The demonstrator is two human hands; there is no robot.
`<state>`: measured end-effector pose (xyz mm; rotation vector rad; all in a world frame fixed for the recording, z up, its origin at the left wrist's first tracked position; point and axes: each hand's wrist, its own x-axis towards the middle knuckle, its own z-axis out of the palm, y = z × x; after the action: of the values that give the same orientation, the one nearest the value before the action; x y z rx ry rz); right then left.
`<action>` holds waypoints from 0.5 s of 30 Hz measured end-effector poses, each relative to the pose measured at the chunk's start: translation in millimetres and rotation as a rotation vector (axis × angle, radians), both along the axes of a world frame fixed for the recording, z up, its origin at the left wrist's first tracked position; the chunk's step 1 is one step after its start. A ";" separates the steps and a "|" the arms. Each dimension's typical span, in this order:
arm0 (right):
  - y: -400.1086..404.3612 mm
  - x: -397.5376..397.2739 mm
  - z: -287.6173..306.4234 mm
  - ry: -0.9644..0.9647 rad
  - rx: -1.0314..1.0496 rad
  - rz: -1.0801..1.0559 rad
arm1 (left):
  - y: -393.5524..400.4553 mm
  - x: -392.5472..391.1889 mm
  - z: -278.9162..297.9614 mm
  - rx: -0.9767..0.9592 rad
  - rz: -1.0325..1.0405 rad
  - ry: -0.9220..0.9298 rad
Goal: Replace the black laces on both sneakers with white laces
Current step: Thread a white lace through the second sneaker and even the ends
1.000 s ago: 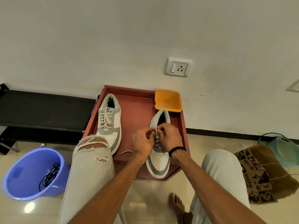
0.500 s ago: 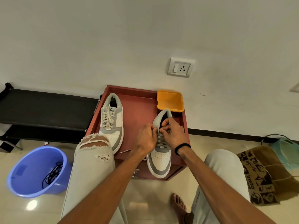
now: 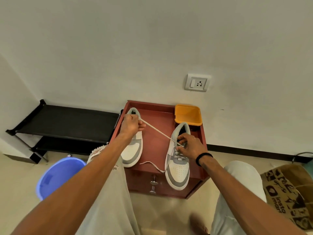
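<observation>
Standing on a red cabinet (image 3: 157,143) against the wall, both hands' fingers pinching a white lace (image 3: 157,131).

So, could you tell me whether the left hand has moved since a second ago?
Yes. The left hand has pulled the white lace away from the right sneaker, and is now over the left sneaker across the red table.

Your left hand (image 3: 131,124) hides the left sneaker's (image 3: 133,153) lacing, your forearm covers part of the blue bucket (image 3: 55,175), and the bag (image 3: 291,192) is cut off at the frame's right edge.
</observation>
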<state>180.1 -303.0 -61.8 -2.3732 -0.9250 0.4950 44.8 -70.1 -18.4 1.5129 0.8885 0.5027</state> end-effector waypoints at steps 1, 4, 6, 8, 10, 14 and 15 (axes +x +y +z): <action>1.2 -1.2 1.3 -0.011 -0.008 0.005 | 1.7 -3.9 5.6 0.030 -0.013 0.015; 1.0 -7.4 3.1 -0.091 -0.010 0.006 | -1.6 -12.9 14.5 0.092 -0.035 0.036; -0.2 -17.3 6.3 -0.233 0.012 0.016 | -6.2 -18.8 15.5 0.160 -0.035 0.057; 3.7 -33.7 7.6 -0.451 0.009 0.154 | -7.9 -25.4 7.8 0.257 -0.042 0.124; 13.7 -56.7 4.7 -0.578 -0.110 0.377 | -7.2 -32.5 -5.9 0.353 -0.048 0.229; 25.8 -91.7 -5.1 -0.634 -0.458 0.469 | -24.2 -39.3 -22.8 0.544 -0.141 0.269; 26.8 -94.0 -6.3 -0.640 -0.499 0.444 | -31.0 -38.3 -26.6 0.586 -0.200 0.249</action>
<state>86.1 -276.2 -68.1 -2.8404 -1.8172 0.1117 6.4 -101.1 -45.0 2.2128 0.8023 0.4540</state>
